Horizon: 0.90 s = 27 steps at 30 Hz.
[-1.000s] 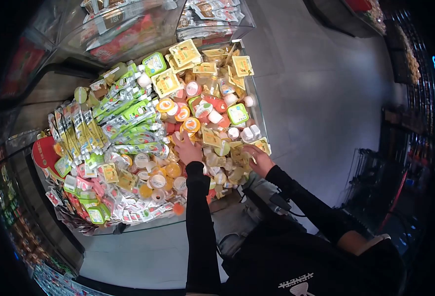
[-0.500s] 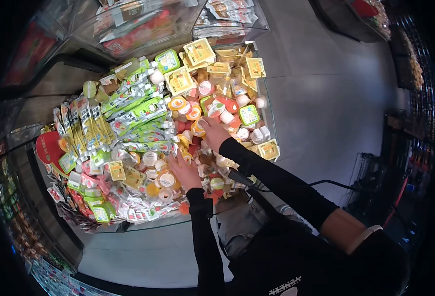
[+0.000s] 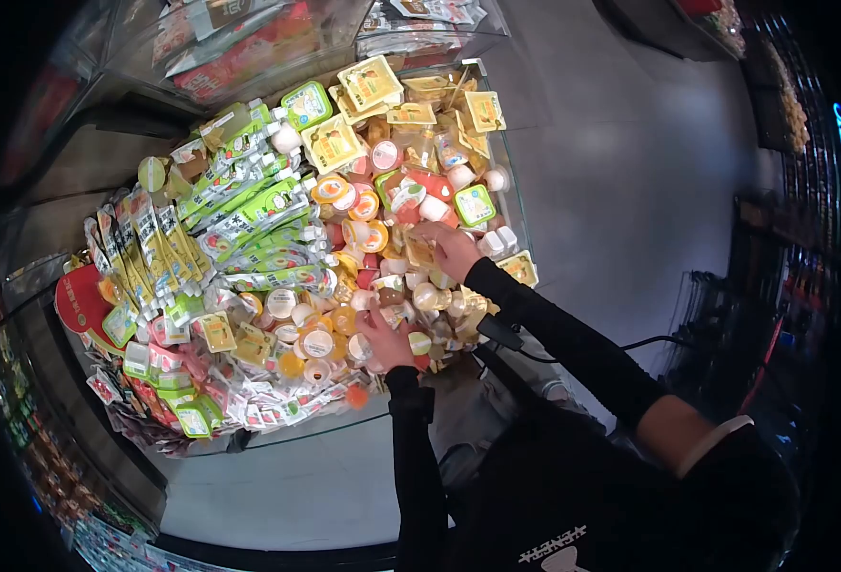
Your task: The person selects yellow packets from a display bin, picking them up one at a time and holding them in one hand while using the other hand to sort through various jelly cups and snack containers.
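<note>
My right hand [image 3: 455, 252] is over the right part of a heap of packaged jellies. Its fingers are closed on a clear yellowish jelly container [image 3: 420, 251]. My left hand [image 3: 389, 341] rests low over the front of the heap, fingers apart among small jelly cups; its fingertips are partly lost against them. Just left of it lie round-lidded jelly cups [image 3: 317, 343]. Orange-lidded jelly cups [image 3: 374, 235] sit to the left of my right hand. Green-and-white jelly pouches [image 3: 249, 217] with white caps are stacked farther left.
Yellow rectangular jelly tubs [image 3: 370, 82] are piled at the back. Yellow-and-grey pouches [image 3: 151, 238] stand at the left, beside a red sign [image 3: 85, 301]. A clear glass edge [image 3: 516, 191] bounds the right side. Clear bins [image 3: 249, 48] stand behind, and grey floor [image 3: 620, 181] lies to the right.
My right hand has shifted right, away from the orange-lidded cups, and now has a yellowish container at its fingers. My left hand has moved right and toward me. The view has shifted slightly.
</note>
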Each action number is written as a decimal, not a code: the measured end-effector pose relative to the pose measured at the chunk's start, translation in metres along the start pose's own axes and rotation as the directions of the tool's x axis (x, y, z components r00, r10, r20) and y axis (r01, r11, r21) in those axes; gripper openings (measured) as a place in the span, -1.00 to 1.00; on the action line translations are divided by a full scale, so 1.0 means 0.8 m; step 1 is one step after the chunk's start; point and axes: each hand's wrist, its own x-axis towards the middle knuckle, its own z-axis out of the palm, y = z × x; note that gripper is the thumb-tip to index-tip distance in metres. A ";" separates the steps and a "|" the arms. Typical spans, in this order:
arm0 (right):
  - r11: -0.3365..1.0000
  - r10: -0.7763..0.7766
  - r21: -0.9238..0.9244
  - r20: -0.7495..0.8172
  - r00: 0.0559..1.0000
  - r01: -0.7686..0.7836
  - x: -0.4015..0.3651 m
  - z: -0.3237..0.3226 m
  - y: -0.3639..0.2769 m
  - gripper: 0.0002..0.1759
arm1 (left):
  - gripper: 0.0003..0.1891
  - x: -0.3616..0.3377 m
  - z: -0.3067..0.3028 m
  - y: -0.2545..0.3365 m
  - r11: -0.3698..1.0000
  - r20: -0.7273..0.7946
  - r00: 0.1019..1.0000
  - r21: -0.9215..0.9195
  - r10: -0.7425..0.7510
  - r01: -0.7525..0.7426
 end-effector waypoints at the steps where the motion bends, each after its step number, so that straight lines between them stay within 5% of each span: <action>1: 1.000 0.005 -0.002 -0.005 1.000 -0.005 -0.008 -0.009 0.002 -0.58 | -0.25 0.000 0.000 0.001 1.000 0.011 1.000 -0.010 -0.013 0.013; 3: 0.993 0.072 -0.084 -0.086 0.994 -0.079 -0.026 -0.026 0.009 -0.60 | -0.25 0.003 -0.002 0.006 1.000 0.024 1.000 -0.024 -0.015 0.015; 7: 0.962 0.120 -0.211 -0.254 0.960 -0.176 -0.063 -0.040 0.044 -0.57 | -0.39 0.018 -0.008 0.025 0.961 -0.075 0.994 0.273 0.074 -0.051; 10: 0.970 0.156 -0.149 -0.229 0.961 -0.193 -0.085 -0.041 0.058 -0.57 | -0.52 0.047 0.002 0.057 0.979 -0.112 0.981 -0.117 0.156 -0.169; 14: 0.980 0.165 -0.085 -0.166 0.972 -0.181 -0.099 -0.038 0.058 -0.55 | -0.55 0.085 0.037 0.099 0.996 -0.029 0.999 -0.082 0.042 -0.044; 16: 0.980 0.170 -0.072 -0.183 0.968 -0.186 -0.102 -0.040 0.058 -0.57 | -0.55 0.098 0.043 0.110 0.994 0.173 0.979 -0.010 -0.108 0.112; 21: 0.953 0.260 -0.067 -0.321 0.911 -0.296 -0.093 -0.056 0.070 -0.59 | -0.54 0.093 0.028 0.069 0.925 0.001 0.997 -0.375 0.071 -0.065; 22: 0.944 0.289 -0.074 -0.282 0.915 -0.321 -0.090 -0.055 0.079 -0.60 | -0.56 0.089 0.008 0.066 0.900 0.063 0.998 -0.435 -0.008 0.035; 23: 0.935 0.315 -0.084 -0.242 0.918 -0.343 -0.085 -0.053 0.087 -0.62 | -0.56 0.086 0.003 0.048 0.880 -0.019 1.000 -0.475 0.015 -0.022; 24: 0.862 0.457 -0.197 -0.092 0.885 -0.466 -0.078 -0.041 0.105 -0.68 | -0.56 0.092 0.003 0.004 0.957 -0.060 0.996 -0.278 0.072 -0.086; 25: 0.863 0.458 -0.195 -0.091 0.885 -0.466 -0.075 -0.024 0.119 -0.68 | -0.56 0.087 -0.012 0.002 0.912 -0.052 0.998 -0.410 -0.044 0.019; 27: 0.914 0.186 -0.373 0.034 0.982 -0.160 -0.067 0.006 0.137 -0.69 | -0.56 0.078 -0.046 0.002 0.841 -0.031 0.987 -0.528 -0.157 0.117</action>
